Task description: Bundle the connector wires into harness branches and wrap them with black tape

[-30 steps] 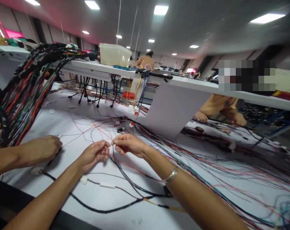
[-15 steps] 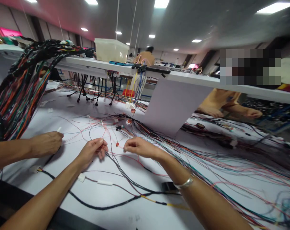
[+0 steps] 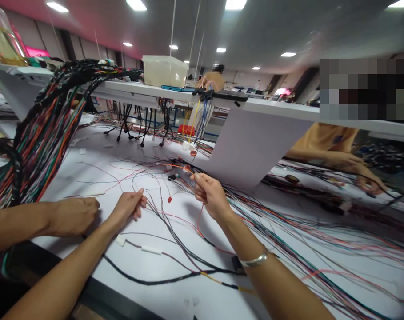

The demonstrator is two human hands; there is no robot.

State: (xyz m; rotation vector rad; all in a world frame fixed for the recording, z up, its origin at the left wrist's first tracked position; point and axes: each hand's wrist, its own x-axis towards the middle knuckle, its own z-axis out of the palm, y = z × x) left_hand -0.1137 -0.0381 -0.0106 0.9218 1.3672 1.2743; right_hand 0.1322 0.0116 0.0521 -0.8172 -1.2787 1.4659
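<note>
- Head view: the right hand (image 3: 209, 193) is pinched closed on an orange wire (image 3: 173, 166), which runs leftward over the table (image 3: 98, 178).
- The left hand (image 3: 130, 208) is half curled, fingertips beside the ends of dark wires (image 3: 170, 227); I cannot tell whether it grips any.
- Between the hands, a red connector (image 3: 170, 199) lies on the table.
- Nearer the person are a white connector (image 3: 121, 240), a white sleeve (image 3: 151, 250) and a black cable (image 3: 148, 282).
- Left of the left forearm rests a co-worker's fist (image 3: 73, 216), its contents hidden.
- Loose wires (image 3: 271, 234) spread rightward.
- Beyond, a thick bundle (image 3: 51, 146) hangs from the shelf (image 3: 282, 107), which bears a bin (image 3: 165, 71).
- Farther right is a person in a yellow top (image 3: 335, 138).
</note>
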